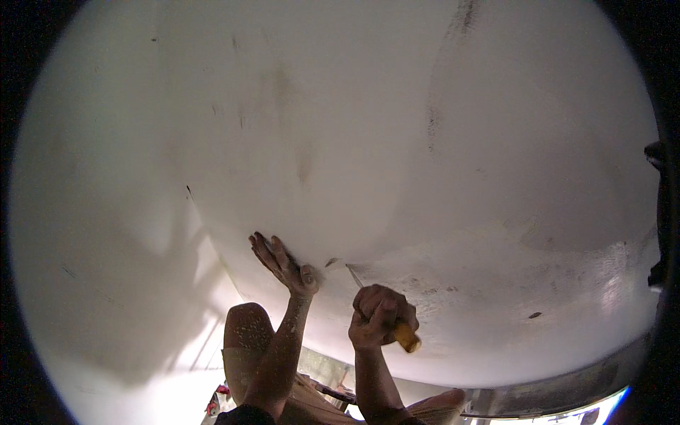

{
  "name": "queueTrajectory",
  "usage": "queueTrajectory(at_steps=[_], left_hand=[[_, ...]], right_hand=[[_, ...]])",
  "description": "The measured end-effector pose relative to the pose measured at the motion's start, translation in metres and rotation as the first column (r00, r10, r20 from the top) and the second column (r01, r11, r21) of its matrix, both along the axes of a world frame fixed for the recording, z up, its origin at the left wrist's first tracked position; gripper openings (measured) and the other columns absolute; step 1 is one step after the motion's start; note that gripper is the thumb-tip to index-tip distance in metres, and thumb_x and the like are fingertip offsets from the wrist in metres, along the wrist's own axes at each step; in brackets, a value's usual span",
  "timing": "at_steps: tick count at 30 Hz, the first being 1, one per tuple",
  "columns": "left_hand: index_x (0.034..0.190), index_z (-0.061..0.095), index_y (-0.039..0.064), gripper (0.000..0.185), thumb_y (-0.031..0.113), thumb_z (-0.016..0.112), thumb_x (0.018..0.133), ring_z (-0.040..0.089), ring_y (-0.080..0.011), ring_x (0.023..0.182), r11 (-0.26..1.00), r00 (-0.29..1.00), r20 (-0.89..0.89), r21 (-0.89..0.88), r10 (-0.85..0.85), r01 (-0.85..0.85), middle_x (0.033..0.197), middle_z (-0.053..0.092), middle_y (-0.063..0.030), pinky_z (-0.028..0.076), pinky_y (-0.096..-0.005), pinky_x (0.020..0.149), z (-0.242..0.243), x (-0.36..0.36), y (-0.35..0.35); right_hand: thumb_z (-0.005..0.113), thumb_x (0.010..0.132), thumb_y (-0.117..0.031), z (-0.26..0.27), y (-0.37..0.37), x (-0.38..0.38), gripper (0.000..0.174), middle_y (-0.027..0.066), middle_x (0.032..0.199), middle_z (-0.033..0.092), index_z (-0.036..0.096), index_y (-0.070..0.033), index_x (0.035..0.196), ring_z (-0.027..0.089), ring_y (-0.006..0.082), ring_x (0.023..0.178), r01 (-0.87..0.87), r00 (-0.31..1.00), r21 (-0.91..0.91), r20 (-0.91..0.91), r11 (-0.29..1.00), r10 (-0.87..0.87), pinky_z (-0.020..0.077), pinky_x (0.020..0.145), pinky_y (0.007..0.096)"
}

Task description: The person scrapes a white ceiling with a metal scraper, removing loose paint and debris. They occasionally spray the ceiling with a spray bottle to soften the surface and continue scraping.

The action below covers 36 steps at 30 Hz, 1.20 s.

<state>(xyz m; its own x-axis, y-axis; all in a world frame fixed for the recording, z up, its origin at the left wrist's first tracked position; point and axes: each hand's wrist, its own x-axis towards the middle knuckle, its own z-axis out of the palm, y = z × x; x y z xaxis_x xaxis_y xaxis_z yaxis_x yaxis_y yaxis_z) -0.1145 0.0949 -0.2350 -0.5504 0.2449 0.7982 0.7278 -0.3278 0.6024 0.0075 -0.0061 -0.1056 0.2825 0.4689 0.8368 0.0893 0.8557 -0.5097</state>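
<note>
My right hand (381, 317) is closed in a fist around a hand tool with a yellow-orange handle (408, 340). The tool's narrow metal shank (354, 276) sticks out past my fist, and its tip meets a large curved white surface (340, 202). Just left of that tip is a small dark gouge (331, 262). Whether the tool is a screwdriver or a thin chisel I cannot tell. My left hand (289, 271) lies against the same surface to the left of the gouge, its fingers extended and holding nothing.
My bent knee (248, 324) rises below my left hand. Dark smudges (433, 125) and another gouge (535, 315) mark the white surface. A crease (212, 241) runs down at left. A grey rim (584, 382) curves along the lower right, with bright light beyond it.
</note>
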Motion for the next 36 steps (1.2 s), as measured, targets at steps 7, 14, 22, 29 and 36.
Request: queueTrajectory(at_steps=[7,14,22,29,36], left_hand=[[0.153,0.022,0.011,0.078,0.064,0.020,0.095,0.014,-0.0456,0.144,0.999,1.000,0.021,-0.032,-0.005,0.006,0.156,0.014,-0.0258,0.010,-0.0651,0.112,-0.002,0.000,-0.003],[0.153,0.021,0.012,0.078,0.064,0.019,0.095,0.014,-0.0462,0.143,1.000,1.000,0.002,0.007,0.013,-0.013,0.156,0.015,-0.0263,0.010,-0.0653,0.112,0.001,-0.003,-0.001],[0.153,0.023,0.011,0.079,0.064,0.019,0.095,0.013,-0.0458,0.144,1.000,1.000,0.001,-0.003,0.001,-0.001,0.156,0.014,-0.0264,0.010,-0.0646,0.113,0.001,-0.005,-0.003],[0.153,0.023,0.011,0.079,0.064,0.019,0.095,0.013,-0.0458,0.144,1.000,1.000,0.017,-0.010,-0.009,0.009,0.156,0.015,-0.0272,0.009,-0.0649,0.113,0.004,-0.002,-0.007],[0.153,0.020,0.011,0.079,0.064,0.019,0.095,0.013,-0.0468,0.143,1.000,1.000,0.001,0.011,-0.008,0.008,0.156,0.015,-0.0260,0.010,-0.0653,0.112,0.004,-0.003,-0.006]], right_hand=[[0.054,0.089,-0.012,-0.023,0.002,0.007,0.020,-0.0008,0.058,0.040,0.039,-0.013,0.076,0.039,0.0127,0.047,-0.054,0.993,-0.059,0.100,0.997,0.060,0.0348,0.044,0.0251],[0.057,0.087,-0.012,-0.046,0.006,0.023,0.018,0.0014,0.072,0.047,0.040,-0.016,0.086,0.048,0.0140,0.058,0.124,0.954,0.011,0.275,0.992,-0.122,0.0439,0.053,0.0297],[0.064,0.066,-0.019,-0.093,-0.001,0.002,0.014,0.0070,0.082,0.062,0.059,-0.012,0.076,0.061,0.0269,0.091,0.648,0.550,-0.394,0.834,0.652,-0.042,0.0465,0.085,0.0411],[0.061,0.086,-0.021,-0.069,-0.010,0.033,0.018,0.0036,0.087,0.053,0.046,-0.013,0.087,0.054,0.0173,0.079,-0.171,0.973,0.001,0.156,0.985,0.169,0.0486,0.072,0.0342],[0.054,0.089,-0.023,-0.023,-0.022,0.023,0.020,0.0027,0.061,0.048,0.046,-0.011,0.075,0.045,0.0159,0.053,-0.012,0.909,-0.200,0.406,0.980,0.094,0.0426,0.050,0.0303]])
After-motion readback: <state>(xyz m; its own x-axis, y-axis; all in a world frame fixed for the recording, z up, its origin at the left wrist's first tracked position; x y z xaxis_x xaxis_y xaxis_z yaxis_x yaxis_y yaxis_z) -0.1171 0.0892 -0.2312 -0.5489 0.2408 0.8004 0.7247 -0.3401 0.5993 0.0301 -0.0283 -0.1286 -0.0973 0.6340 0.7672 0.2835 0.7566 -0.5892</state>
